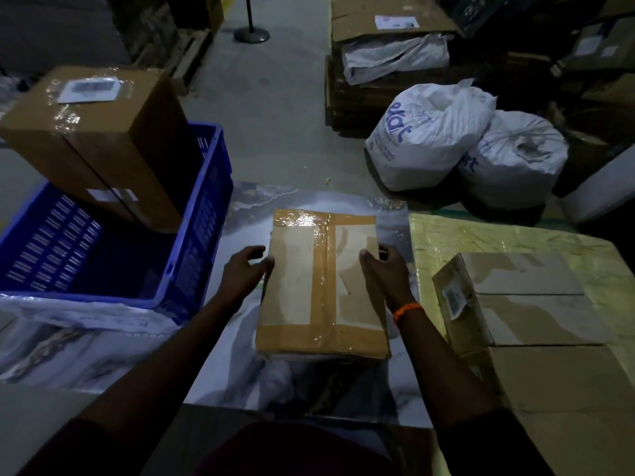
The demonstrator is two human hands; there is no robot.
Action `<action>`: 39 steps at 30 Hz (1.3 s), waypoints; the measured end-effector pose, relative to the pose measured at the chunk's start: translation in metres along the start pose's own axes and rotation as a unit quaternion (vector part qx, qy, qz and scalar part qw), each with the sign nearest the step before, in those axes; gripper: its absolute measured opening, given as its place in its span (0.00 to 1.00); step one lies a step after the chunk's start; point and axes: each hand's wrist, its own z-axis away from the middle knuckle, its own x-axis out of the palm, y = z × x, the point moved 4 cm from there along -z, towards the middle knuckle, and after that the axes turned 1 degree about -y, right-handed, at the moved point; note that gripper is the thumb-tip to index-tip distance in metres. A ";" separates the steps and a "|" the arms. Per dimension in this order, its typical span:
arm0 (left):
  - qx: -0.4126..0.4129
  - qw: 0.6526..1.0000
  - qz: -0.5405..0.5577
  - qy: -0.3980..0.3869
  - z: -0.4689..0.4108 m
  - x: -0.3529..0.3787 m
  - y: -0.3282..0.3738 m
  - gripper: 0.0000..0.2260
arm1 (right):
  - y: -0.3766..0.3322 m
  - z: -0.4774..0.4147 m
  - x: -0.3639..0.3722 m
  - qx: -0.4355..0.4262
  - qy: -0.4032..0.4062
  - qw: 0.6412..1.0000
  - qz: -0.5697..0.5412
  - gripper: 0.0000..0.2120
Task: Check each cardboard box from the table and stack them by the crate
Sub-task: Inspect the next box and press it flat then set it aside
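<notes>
On the table (226, 359), left hand (244, 271) and right hand (388, 273) seemingly clamp the box (309, 304) between them.

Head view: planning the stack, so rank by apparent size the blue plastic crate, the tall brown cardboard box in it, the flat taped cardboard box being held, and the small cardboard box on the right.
1. blue plastic crate
2. tall brown cardboard box
3. flat taped cardboard box and small cardboard box: alike, unranked
</notes>
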 end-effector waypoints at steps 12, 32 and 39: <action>0.045 0.997 0.044 -0.050 0.009 0.024 0.040 0.25 | -0.017 0.010 -0.014 -0.018 -0.027 0.999 -0.004 0.23; 0.054 0.985 0.164 0.002 0.070 0.030 0.070 0.42 | -0.039 0.084 -0.069 -0.065 0.123 0.980 -0.144 0.34; 0.056 0.988 0.138 -0.029 0.072 0.057 0.088 0.27 | -0.024 0.097 -0.089 -0.047 0.154 0.977 -0.139 0.33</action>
